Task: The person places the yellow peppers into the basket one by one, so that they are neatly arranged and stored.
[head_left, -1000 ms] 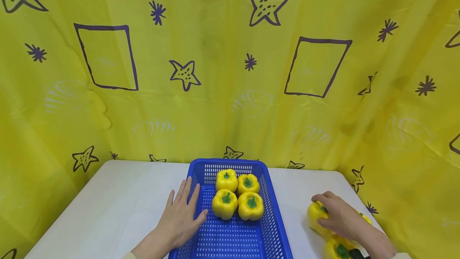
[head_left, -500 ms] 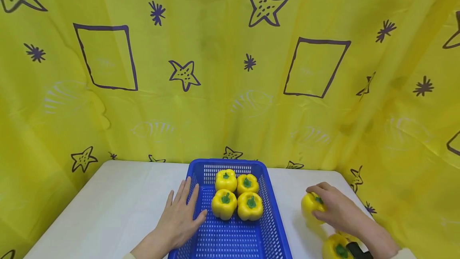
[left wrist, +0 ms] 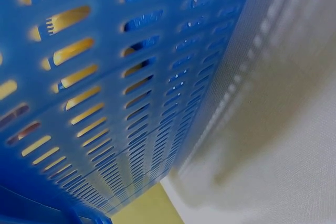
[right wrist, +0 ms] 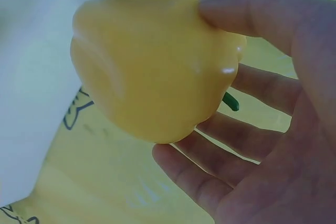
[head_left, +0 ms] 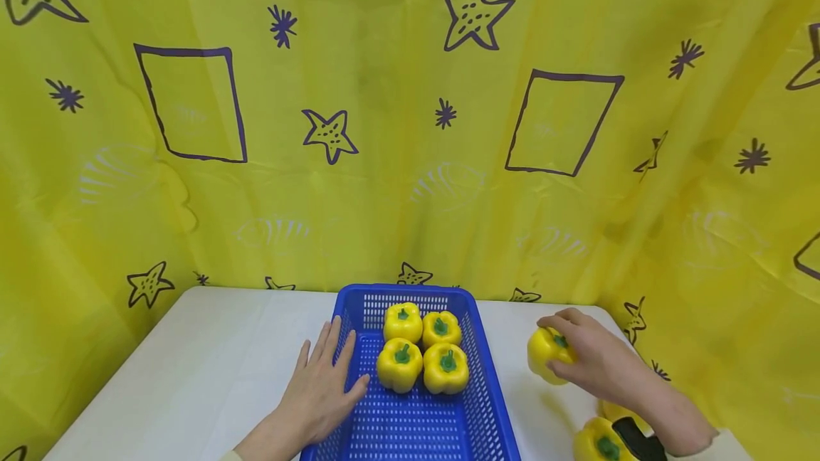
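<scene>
Head view, lower right of the frame: the right hand (head_left: 598, 358) has its grip closed around a yellow bell pepper (head_left: 542, 356), thumb and fingers on its sides, the pepper raised clear of the white bench (head_left: 237, 354) with a faint shadow below it. The left hand (head_left: 320, 386), left of centre at the bottom of the frame, lies with straight, spread fingers along the left rim of a blue basket (head_left: 488, 375); its grip encloses nothing. The basket stands at bottom centre, and in its upper part four peppers (head_left: 400, 364) sit in two rows of two, close together, green stems upward. At the bottom right edge, near the right forearm, another pepper (head_left: 596, 441) rests on the bench, with a further pepper (head_left: 616, 412) partly hidden behind it. A black object (head_left: 633, 440) shows at the right wrist, just ahead of a pale sleeve (head_left: 717, 447). A yellow curtain (head_left: 397, 70) printed with dark stars and outlined four-sided shapes fills the upper frame. In the left wrist view, the slotted basket wall fills the upper left, with yellow showing through its slots. In the right wrist view, the held pepper fills the upper centre, its green stem (right wrist: 231, 102) pointing toward the palm; the thumb presses its upper right and the fingers reach its lower right side.
</scene>
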Motion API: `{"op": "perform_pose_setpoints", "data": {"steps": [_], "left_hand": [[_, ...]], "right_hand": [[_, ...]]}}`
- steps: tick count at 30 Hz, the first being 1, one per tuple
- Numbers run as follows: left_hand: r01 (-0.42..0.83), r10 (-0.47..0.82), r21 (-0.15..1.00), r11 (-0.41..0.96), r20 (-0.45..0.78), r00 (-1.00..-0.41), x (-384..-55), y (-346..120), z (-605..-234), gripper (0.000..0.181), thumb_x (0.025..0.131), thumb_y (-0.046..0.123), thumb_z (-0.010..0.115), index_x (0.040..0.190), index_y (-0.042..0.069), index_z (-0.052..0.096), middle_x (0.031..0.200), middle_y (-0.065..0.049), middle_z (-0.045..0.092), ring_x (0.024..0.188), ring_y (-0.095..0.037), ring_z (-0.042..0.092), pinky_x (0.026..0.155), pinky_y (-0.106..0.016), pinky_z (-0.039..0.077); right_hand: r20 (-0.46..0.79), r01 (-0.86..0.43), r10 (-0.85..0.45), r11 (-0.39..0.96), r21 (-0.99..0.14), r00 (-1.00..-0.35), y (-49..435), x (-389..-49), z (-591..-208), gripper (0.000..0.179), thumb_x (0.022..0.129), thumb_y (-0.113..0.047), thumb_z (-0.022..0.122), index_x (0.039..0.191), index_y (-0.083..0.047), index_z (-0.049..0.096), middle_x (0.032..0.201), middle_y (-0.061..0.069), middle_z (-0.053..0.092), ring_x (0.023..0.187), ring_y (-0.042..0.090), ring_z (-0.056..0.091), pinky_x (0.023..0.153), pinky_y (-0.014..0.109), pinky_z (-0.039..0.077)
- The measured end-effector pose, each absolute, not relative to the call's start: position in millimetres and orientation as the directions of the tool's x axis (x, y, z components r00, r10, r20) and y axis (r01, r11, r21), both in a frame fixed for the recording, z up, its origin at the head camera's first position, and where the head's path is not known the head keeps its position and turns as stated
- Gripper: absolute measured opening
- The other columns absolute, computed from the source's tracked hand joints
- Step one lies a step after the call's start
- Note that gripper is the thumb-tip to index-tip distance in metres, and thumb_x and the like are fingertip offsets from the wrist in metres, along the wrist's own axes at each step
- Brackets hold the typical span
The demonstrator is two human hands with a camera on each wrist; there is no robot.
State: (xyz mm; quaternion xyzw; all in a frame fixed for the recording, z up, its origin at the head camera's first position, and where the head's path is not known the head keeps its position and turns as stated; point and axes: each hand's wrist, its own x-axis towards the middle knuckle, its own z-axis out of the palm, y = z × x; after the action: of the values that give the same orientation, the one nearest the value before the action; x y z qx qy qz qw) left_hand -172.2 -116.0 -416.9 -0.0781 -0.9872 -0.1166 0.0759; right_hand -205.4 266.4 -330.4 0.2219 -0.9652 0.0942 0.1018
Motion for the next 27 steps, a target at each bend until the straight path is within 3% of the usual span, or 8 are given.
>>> {"op": "perform_pose_setpoints", "data": {"steps": [6,15,22,27], "left_hand": [[0.176,0.142,0.214,0.961,0.162,-0.977,-172.1,-116.2,-416.6,0.069,0.086,0.055,0.04,0.139,0.011,0.034,0.15,-0.015,0.012,0.139,-0.032,0.008,0.108,-0.056,0.013],[0.169,0.136,0.211,0.963,0.161,-0.978,-171.6,-116.2,-415.4,0.071,0.086,0.056,0.039,0.139,0.011,0.032,0.15,-0.014,0.012,0.139,-0.031,0.008,0.108,-0.056,0.014],[0.176,0.141,0.212,0.961,0.172,-0.975,-171.1,-116.6,-415.0,0.072,0.086,0.055,0.04,0.14,0.009,0.031,0.15,-0.015,0.012,0.139,-0.032,0.009,0.108,-0.057,0.014],[0.171,0.135,0.218,0.961,0.168,-0.977,-171.7,-116.1,-415.6,0.073,0.086,0.056,0.039,0.141,0.009,0.028,0.151,-0.014,0.011,0.139,-0.031,0.008,0.108,-0.056,0.013]], "right_hand": [[0.285,-0.466,-0.424,0.879,-0.098,-0.86,260.6,-204.0,-324.4,0.043,0.071,-0.023,0.07,0.112,-0.016,0.058,0.098,-0.004,0.054,0.071,0.005,0.044,0.058,0.016,0.041],[0.229,-0.438,-0.401,0.888,-0.142,-0.887,248.9,-202.7,-312.0,0.048,0.071,-0.027,0.071,0.116,-0.018,0.056,0.102,-0.001,0.054,0.072,0.006,0.046,0.059,0.018,0.042],[0.302,-0.502,-0.451,0.856,-0.118,-0.84,238.8,-200.4,-306.4,0.047,0.071,-0.028,0.07,0.116,-0.02,0.057,0.097,-0.007,0.052,0.069,0.004,0.045,0.058,0.016,0.04],[0.287,-0.514,-0.461,0.846,-0.142,-0.84,228.2,-199.4,-301.6,0.046,0.072,-0.029,0.07,0.116,-0.02,0.056,0.102,-0.006,0.052,0.073,0.004,0.046,0.061,0.016,0.044]]}}
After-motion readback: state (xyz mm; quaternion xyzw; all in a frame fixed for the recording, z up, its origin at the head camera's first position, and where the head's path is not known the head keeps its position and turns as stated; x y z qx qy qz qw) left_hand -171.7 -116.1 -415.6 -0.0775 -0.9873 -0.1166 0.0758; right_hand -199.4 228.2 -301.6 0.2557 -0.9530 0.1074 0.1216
